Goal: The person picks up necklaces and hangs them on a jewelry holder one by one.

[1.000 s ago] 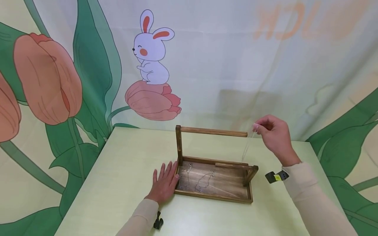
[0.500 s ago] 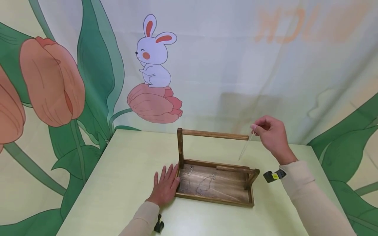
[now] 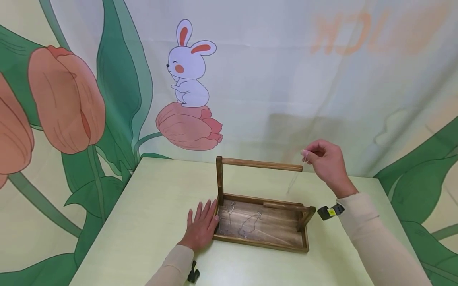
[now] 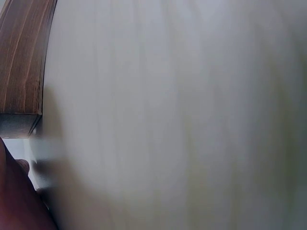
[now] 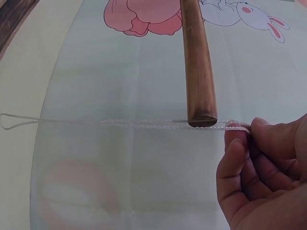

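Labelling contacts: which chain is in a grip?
The pale chain pinched in the right hand, hanging in the air; the other chains lie in the wooden tray.

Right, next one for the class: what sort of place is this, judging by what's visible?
Probably an indoor demonstration or filming corner, though little else shows: a pale table, a cartoon-printed backdrop behind it, and a wooden rack standing on top.

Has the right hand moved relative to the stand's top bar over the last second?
Yes: in the head view, the right hand has shifted left, closer to the free end of the top bar.
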`<state>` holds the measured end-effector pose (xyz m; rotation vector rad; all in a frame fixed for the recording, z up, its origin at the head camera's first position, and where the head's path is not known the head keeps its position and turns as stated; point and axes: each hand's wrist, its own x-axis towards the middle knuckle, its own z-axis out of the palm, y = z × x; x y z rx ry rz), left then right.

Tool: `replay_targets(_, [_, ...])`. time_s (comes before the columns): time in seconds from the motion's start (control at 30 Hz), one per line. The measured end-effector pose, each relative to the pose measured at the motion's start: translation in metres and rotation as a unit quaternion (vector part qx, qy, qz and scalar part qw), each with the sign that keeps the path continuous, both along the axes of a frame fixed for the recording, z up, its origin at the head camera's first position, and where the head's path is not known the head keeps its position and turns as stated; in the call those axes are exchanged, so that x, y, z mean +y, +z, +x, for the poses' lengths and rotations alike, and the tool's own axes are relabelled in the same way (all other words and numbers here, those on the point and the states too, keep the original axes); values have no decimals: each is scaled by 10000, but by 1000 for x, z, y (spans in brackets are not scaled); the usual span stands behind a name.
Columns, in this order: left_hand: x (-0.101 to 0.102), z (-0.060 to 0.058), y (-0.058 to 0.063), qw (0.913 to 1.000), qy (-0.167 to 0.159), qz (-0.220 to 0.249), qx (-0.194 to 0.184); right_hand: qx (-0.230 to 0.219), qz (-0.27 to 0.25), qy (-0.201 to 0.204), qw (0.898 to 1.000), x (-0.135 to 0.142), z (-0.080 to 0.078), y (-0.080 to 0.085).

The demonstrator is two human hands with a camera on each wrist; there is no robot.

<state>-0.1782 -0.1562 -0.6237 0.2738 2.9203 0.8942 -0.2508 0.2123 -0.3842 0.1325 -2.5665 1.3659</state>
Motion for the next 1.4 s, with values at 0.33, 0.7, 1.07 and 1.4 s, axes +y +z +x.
replay_targets(0.33, [1, 1, 1, 10000, 11, -14, 12, 18, 156, 227, 9996, 3, 4, 2])
replay_targets(0.7, [0, 0, 1, 10000, 12, -1, -27, 68, 215, 331, 9992, -2, 11, 2])
replay_targets(1.07, [-1, -1, -3, 10000, 8, -75, 63, 215, 276, 318, 9989, -8, 12, 2])
replay_targets(1.4, [-1, -1, -3, 10000, -10, -64, 54, 181, 375, 272, 9988, -13, 11, 3])
